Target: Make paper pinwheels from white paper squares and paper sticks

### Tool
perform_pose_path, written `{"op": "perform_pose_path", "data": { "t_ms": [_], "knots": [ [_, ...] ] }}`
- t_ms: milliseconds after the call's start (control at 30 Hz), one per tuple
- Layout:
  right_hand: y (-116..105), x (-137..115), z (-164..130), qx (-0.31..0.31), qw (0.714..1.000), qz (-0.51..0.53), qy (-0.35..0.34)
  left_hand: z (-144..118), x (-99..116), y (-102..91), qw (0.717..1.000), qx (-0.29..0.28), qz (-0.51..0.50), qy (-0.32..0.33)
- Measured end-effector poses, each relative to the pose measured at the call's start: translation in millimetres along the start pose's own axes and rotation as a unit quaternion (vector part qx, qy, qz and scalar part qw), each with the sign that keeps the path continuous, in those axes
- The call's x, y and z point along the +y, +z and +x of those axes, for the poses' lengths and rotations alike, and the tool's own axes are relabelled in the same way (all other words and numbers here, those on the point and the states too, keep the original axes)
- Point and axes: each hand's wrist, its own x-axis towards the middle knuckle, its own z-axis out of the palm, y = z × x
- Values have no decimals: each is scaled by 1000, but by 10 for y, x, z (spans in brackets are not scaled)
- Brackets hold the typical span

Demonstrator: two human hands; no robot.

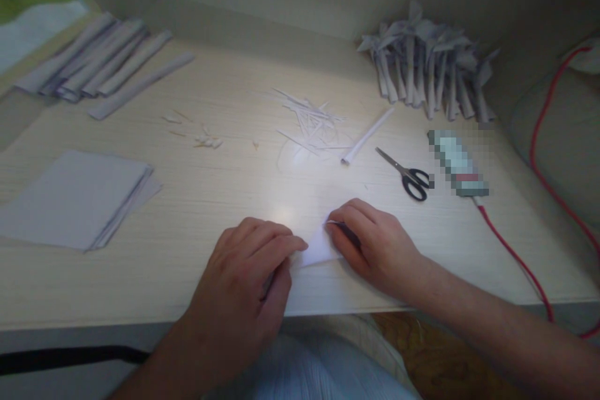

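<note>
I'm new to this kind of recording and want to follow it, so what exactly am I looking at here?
There is no machine here, just a person's two bare hands. The one picture comes from a camera worn on the head, looking forward and down at a pale tabletop.

The right hand pinches a small piece of white paper; the left hand is at its other end, its grip partly hidden.

Left of the hands lies a stack of sheets, with paper rolls behind it. Further back in the middle are thin white strips. To the right are scissors and a blurred-out device with a red cable; behind them stand or lean rolls with flared tops.
</note>
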Motion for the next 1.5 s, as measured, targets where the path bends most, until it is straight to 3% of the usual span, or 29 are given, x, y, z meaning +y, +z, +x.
{"op": "perform_pose_path", "data": {
  "t_ms": [167, 433, 1300, 1500],
  "knots": [
    [-5, 3, -2, -2, 1000, 5, -2, 14, -11, 32, 999, -9, 41, 6],
    [9, -6, 13, 25, 1000, 11, -2, -17, -30, 41, 997, -33, 33, 67],
    [84, 25, -1, 77, 997, -11, 19, 3, -53, 49, 996, -46, 45, 63],
    [21, -44, -48, 132, 991, -35, 9, 2, -47, 41, 995, -52, 57, 64]
  ]
}}
